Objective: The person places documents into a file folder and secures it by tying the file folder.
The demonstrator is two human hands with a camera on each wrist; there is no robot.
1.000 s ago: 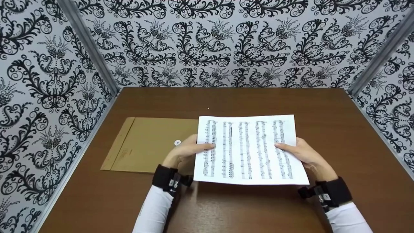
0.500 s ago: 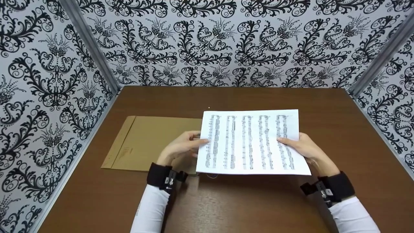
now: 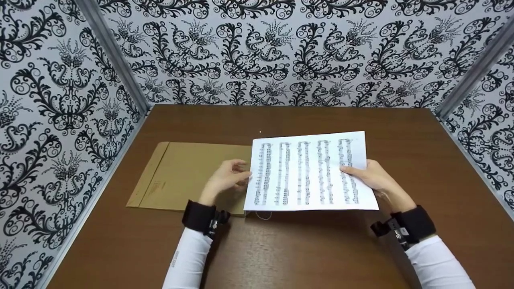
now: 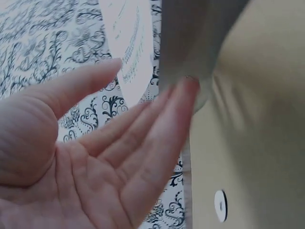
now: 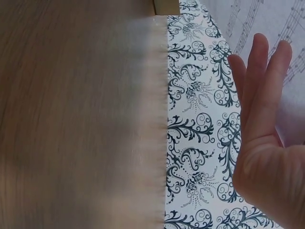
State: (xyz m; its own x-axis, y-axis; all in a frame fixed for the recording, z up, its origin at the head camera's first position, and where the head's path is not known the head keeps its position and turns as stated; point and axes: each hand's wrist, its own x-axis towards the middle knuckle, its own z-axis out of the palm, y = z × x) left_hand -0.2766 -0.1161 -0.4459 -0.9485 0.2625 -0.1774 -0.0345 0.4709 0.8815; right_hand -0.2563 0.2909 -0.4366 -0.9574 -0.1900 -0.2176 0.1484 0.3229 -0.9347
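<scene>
The right hand (image 3: 377, 180) pinches the right side of white sheet music (image 3: 311, 172), thumb on top and straight fingers (image 5: 267, 90) behind it. At the sheet's left edge is the left hand (image 3: 225, 178), thumb apart from its extended fingers (image 4: 157, 148) in the left wrist view. The sheet is held raised, its printed staves running up and down in the head view. Under the left hand lies a brown paper envelope (image 3: 188, 172) with a white round button (image 4: 220, 205). The sheet covers the envelope's right end.
A thin string loop (image 3: 264, 216) pokes out below the sheet. All lies over a brown wooden table (image 3: 305, 253), bounded by patterned walls (image 3: 273, 52) behind and at both sides. Each wrist wears a black strap (image 3: 417, 224) with a camera.
The sheet has shifted up a little and then slightly left, its lower edge rising. The left thumb has slid off the sheet's face to its left edge. The right hand keeps its hold.
</scene>
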